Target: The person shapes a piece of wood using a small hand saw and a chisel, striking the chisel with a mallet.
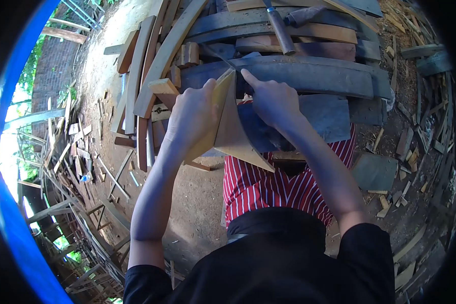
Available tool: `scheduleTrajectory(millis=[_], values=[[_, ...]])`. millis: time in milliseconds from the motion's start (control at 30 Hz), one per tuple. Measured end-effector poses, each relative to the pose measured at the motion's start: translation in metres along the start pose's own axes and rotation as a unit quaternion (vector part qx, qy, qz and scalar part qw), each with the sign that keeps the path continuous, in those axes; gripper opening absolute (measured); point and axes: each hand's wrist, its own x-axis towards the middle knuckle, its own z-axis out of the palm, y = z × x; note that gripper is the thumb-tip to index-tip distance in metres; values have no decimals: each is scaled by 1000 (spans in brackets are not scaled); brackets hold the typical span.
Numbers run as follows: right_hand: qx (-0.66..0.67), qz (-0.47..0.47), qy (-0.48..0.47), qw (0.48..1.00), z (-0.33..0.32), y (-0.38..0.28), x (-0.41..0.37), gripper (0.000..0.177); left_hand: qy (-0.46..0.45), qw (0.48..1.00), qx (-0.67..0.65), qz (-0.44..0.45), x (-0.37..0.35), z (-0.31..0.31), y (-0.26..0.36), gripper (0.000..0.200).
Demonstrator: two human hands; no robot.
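Note:
My left hand (191,114) is wrapped around a curved, pale wooden piece (233,124) with flat faces meeting in a sharp edge, held upright over the stacked boards. My right hand (276,101) is closed just right of the piece's top, its index finger stretched forward. A thin dark tool (219,54) runs from near that fingertip to the upper left, crossing close by the wood's top corner. Its grip is hidden by my right hand, so I cannot tell its exact kind.
Curved grey boards (309,73) lie stacked ahead. A wooden-handled chisel (280,30) rests on them. Long planks (159,58) lean at the left, beside a small wood block (189,53). Scrap wood (405,147) litters the ground on both sides.

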Motion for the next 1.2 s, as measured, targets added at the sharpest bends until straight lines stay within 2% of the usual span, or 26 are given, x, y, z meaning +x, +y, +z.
scheduleTrajectory(millis=[67, 133, 367, 467, 667, 767, 833, 933, 1000, 1067, 1200], values=[[3, -9, 16, 1000, 4, 0, 2, 57, 20, 999, 15, 26, 1, 2, -7, 45], [-6, -4, 2, 1000, -4, -4, -14, 57, 23, 999, 15, 18, 0, 0, -6, 45], [19, 9, 5, 1000, 1, -5, 0, 57, 11, 1000, 7, 7, 0, -1, -2, 46], [10, 7, -31, 999, -7, -7, -15, 59, 17, 1000, 7, 6, 0, 1, -3, 44], [33, 17, -13, 999, -2, -7, 0, 56, 12, 1000, 10, 10, 1, 0, -3, 44], [37, 28, -76, 996, -10, -9, -13, 57, 12, 1000, 8, 3, 1, 1, -2, 43], [54, 13, -11, 998, 1, -5, -5, 59, 4, 1000, 0, 2, 1, 3, -3, 43], [46, 9, 3, 999, 2, -6, 1, 59, 12, 1000, -2, 1, 1, 0, -1, 43], [45, 5, -16, 999, -4, -9, -11, 59, 31, 1000, 3, 3, -2, 2, -1, 41], [40, 11, -46, 998, -3, -8, -14, 59, 13, 1000, 2, 0, 0, 2, -1, 42], [55, 20, -19, 998, 3, -6, -2, 60, -10, 1000, -1, -17, 1, 0, 0, 46]])
